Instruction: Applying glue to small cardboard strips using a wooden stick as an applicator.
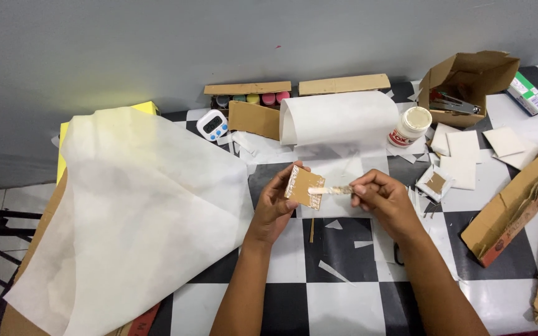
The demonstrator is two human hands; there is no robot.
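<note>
**Head view: glue stick on a cardboard square**

Head camera looks down on a black-and-white checkered table (344,249) against a grey wall. The left hand (276,202) pinches a small brown cardboard square (302,186). The right hand (382,198) fingers grip a flat wooden stick (330,190), lying left-right, tip on the square. Behind, an open brown carton (468,78) holds a metal stapler (454,104); a white glue jar (410,126) stands closed.

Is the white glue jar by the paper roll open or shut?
Open: the glue jar stands upright with no lid on top.
</note>
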